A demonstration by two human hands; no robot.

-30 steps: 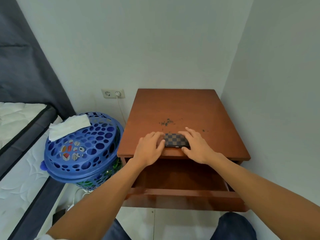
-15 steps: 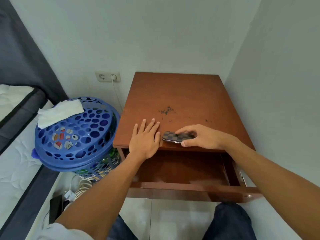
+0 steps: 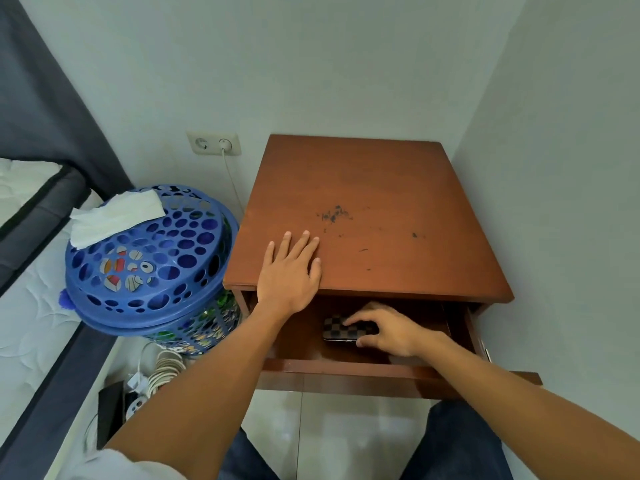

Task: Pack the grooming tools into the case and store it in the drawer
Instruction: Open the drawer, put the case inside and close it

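Now the case (image 3: 341, 330) had moved from the tabletop (image 3: 381, 188) down into the open drawer (image 3: 346, 367), right hand (image 3: 391, 332) clamped on it. Left hand (image 3: 289, 277) lay flat, open, on top. Judged remaining: release, then close.

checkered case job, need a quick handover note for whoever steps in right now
Left hand: flat, palm down on the nightstand top, holding nothing.
Right hand: inside the open drawer, fingers on the checkered case.
Done: the case is shut and down in the drawer.
Left: let go of the case, pull the right hand out, push the drawer shut.
Dark bits lie on the top.
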